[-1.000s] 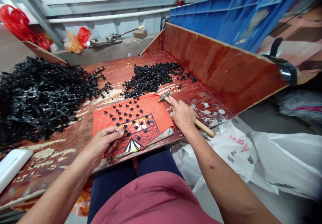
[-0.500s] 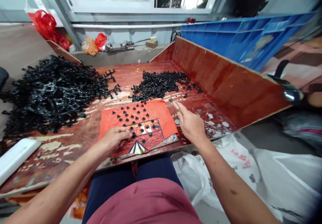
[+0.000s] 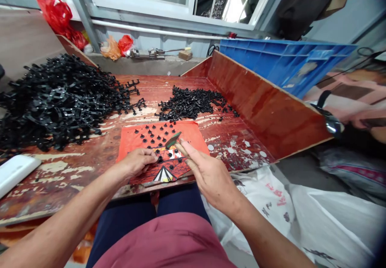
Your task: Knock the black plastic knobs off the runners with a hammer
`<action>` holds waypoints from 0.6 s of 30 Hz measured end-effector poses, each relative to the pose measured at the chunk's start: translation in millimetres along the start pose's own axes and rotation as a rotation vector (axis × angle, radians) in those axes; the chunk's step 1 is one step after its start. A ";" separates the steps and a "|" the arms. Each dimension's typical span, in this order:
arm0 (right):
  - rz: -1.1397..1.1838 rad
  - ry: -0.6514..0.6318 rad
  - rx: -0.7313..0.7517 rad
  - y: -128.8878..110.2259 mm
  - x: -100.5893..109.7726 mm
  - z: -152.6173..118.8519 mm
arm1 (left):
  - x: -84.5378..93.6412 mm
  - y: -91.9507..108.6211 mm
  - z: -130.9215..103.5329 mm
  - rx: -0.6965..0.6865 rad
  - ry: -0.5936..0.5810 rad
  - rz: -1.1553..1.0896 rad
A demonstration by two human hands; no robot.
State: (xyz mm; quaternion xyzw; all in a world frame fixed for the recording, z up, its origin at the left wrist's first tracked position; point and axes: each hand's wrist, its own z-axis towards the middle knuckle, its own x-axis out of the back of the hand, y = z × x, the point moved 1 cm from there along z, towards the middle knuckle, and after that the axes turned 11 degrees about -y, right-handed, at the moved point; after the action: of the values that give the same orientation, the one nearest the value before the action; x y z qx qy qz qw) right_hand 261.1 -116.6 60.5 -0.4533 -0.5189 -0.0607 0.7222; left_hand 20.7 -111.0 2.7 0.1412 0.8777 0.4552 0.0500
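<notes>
An orange printed cloth (image 3: 125,139) lies flat at the table's front edge, with several small black studs (image 3: 152,141) standing upright on it. My left hand (image 3: 138,162) rests on the cloth's left side, thumb and fingertips pinched at a black stud (image 3: 160,159). Over the right part of the cloth my right hand (image 3: 208,171) is closed on a flat, dark green blade-like tool (image 3: 173,140). The tool's tip points up and to the right, above the studs. My fingers hide the tool's lower end.
A large heap of black linked plastic parts (image 3: 60,103) fills the table's left. Behind the cloth lies a pile of small black parts (image 3: 193,102). A white oblong object (image 3: 18,171) sits at the left. A wooden side board (image 3: 265,99) and blue crate (image 3: 271,63) stand at the right.
My right hand has moved left from beside the cloth to over it, bringing the green tool among the studs. My left hand stays at the same place on the cloth. The view has tilted slightly.
</notes>
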 end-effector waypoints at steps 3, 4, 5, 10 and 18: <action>-0.103 0.037 -0.035 -4.9 -6.9 -0.4 | 0.0 -5.4 4.9 -0.041 0.022 0.001; -0.159 0.019 -0.054 -6.2 -10.5 -0.1 | -0.4 -6.5 5.8 -0.059 0.028 0.004; -0.220 -0.018 -0.075 -7.3 -13.9 0.3 | -0.9 -7.1 6.1 -0.076 0.034 0.008; -0.325 -0.101 -0.098 -10.1 -15.4 1.4 | -3.2 -5.6 1.2 -0.129 0.054 0.042; -0.316 -0.161 -0.105 -2.5 -19.7 4.0 | -1.2 -12.4 1.9 -0.149 0.100 0.098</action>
State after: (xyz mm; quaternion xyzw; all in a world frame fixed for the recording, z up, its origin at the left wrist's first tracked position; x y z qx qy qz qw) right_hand 248.0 -122.7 46.3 -0.4064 -0.6359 -0.1641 0.6352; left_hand 19.7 -116.7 -8.6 0.1568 0.8349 0.5275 -0.0058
